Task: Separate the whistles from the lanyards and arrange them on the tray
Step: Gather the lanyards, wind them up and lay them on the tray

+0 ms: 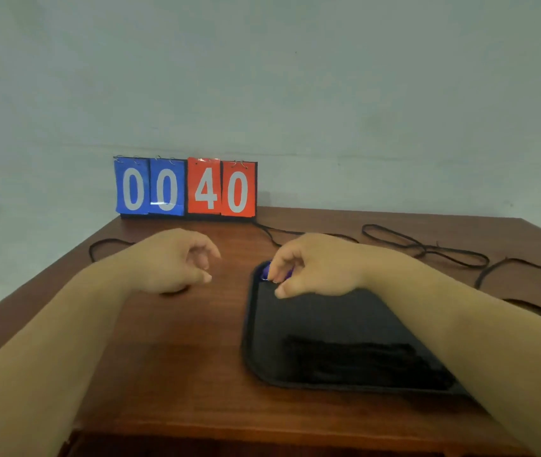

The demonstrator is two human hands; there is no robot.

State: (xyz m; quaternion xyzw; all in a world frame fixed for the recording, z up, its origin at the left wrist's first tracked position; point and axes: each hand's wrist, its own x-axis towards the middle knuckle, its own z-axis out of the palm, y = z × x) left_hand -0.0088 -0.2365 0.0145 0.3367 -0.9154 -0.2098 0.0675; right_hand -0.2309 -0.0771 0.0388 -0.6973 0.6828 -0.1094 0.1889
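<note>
Currently I read the right hand as grasping: its thumb and curled fingers pinch a small blue whistle. The whistle sits at the fingertips, on the 9 o'clock side of that hand, and most of its body is covered by the fingers. I cannot tell whether it touches the surface below it.

1. Whistle position: over the 11 o'clock corner of the flat black rectangular tray, just inside the rim.
2. Right forearm: crosses the tray from the 4 o'clock side.
3. Left hand: released, with fingers loosely curled and nothing held. It is over the brown wooden table, at 9 o'clock from the whistle and well apart from it.
4. Black cord lanyards: lying in loose loops on the table at 2 o'clock from the tray, apart from the whistle.
5. Single black cord loop: lying at 10 o'clock from the left hand, near the table edge.
6. Blue and red flip scoreboard: upright at the table's 12 o'clock edge, against the pale wall, showing 00 and 40.
</note>
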